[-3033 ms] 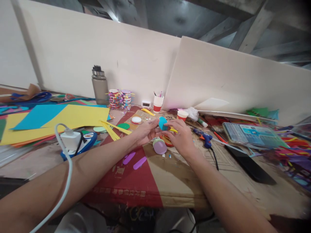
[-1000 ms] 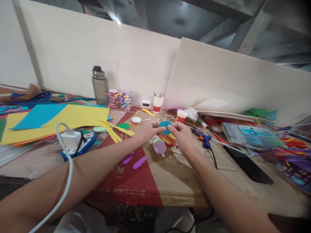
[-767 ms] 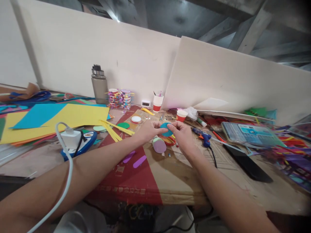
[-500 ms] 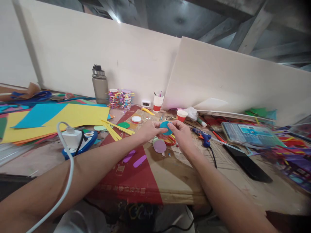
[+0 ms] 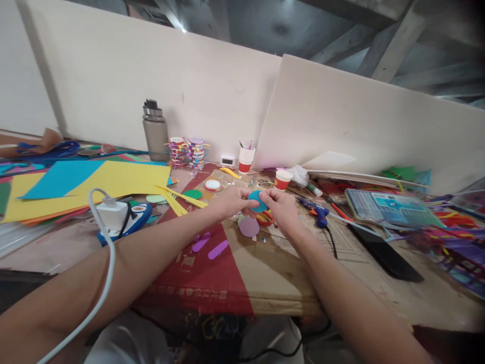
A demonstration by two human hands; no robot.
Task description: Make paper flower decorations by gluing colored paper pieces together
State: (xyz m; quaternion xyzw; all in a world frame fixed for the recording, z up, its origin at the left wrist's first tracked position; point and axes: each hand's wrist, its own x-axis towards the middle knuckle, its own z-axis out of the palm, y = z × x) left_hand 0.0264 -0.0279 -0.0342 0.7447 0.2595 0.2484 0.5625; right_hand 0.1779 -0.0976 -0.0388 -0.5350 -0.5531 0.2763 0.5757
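A blue paper disc [image 5: 258, 201] is pinched between my two hands above the middle of the cardboard. My left hand [image 5: 235, 200] grips its left edge, and my right hand [image 5: 279, 206] grips the right edge. Just below them lies a light purple paper disc [image 5: 249, 227]. Red-handled scissors [image 5: 265, 218] sit partly hidden behind my right hand. Two purple paper strips [image 5: 218, 249] rest on the red part of the cardboard [image 5: 197, 283]. Left of my left hand are a green disc [image 5: 193, 194] and a white round lid [image 5: 212, 185].
Yellow and blue paper sheets [image 5: 125, 177] cover the left side, near a power strip [image 5: 138, 217] with a white cable over my left forearm. A bottle [image 5: 155, 134] and paper cups [image 5: 282, 179] stand farther back. On the right lie a glue gun [image 5: 320, 215], black phone-like slab [image 5: 384, 255] and plastic case [image 5: 394, 207].
Both hands stay on the blue disc, which has turned slightly between the fingers. The view has shifted a little; everything on the table stays where it was.
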